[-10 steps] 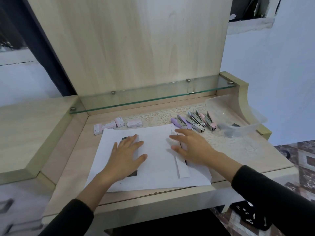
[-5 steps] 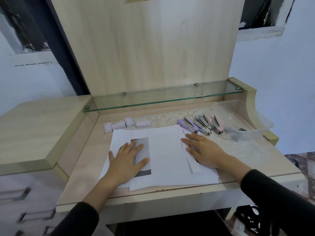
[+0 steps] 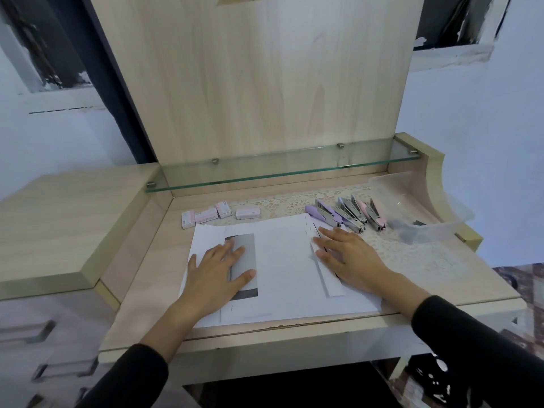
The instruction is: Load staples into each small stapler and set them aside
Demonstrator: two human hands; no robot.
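Note:
Several small staplers lie side by side at the back right of the desk: a purple one (image 3: 323, 214), grey-blue ones (image 3: 351, 215) and a pink one (image 3: 371, 217). Several small pink staple boxes (image 3: 221, 214) sit in a row at the back left. White paper sheets (image 3: 282, 266) cover the desk's middle. My left hand (image 3: 216, 272) rests flat on the left sheets, fingers spread. My right hand (image 3: 348, 257) lies flat on the right edge of the sheets, just in front of the staplers. Neither hand holds anything.
A clear plastic tub (image 3: 424, 207) stands at the back right beside the staplers. A glass shelf (image 3: 282, 169) runs above the desk's back edge. A lace mat (image 3: 412, 254) covers the right of the desk. A lower side cabinet (image 3: 59, 225) adjoins on the left.
The view has tilted up and shifted. The top sheet has slid right, uncovering more of a grey printed patch under my left hand. Both hands stay flat on the paper.

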